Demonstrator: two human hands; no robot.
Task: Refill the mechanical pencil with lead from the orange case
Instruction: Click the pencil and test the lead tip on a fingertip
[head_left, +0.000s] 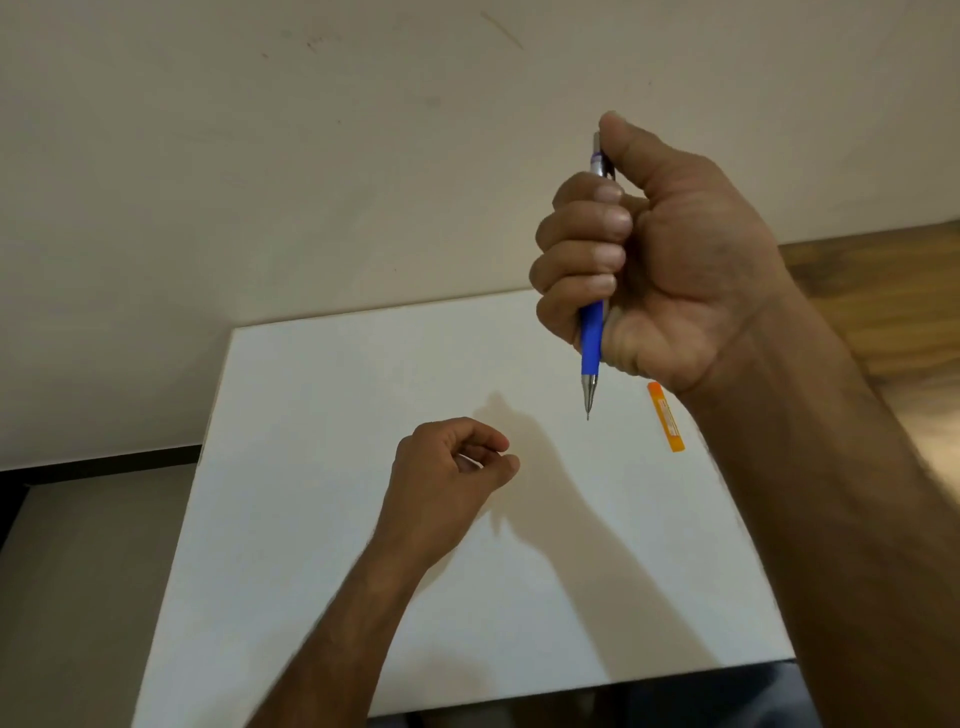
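My right hand (654, 260) is raised above the white table (322, 519), fist closed around a blue mechanical pencil (591, 343) held upright, metal tip pointing down. The thumb rests on the pencil's top end. The orange lead case (666, 415) lies flat on the table near the right edge, just below and to the right of the pencil tip, partly behind my right wrist. My left hand (452, 478) rests low over the table's middle, fingers curled loosely toward the thumb, with nothing visible in it.
A cream wall (311, 156) rises behind the table. A wooden surface (883, 291) lies to the right. The table's left edge drops to a grey floor (78, 597), with a dark strip along the wall base.
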